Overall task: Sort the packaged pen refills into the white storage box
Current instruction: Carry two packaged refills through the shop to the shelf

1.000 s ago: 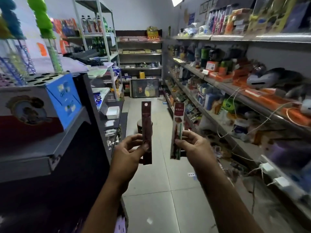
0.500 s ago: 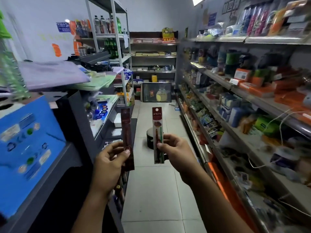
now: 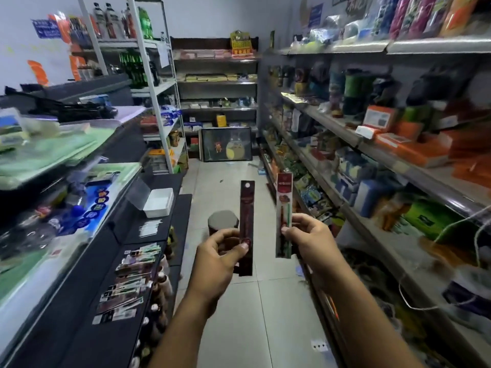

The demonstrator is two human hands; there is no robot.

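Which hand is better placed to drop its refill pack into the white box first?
Left, probably. The left hand, holding the dark red pack, is nearer the white storage box; the right hand would cross over it.

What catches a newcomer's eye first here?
Two hands held up mid-aisle: the left hand pinches a dark red refill pack upright, the right hand a clear red-topped pack. Left of them, the white storage box sits on the dark counter, more refill packs laid nearer the camera.
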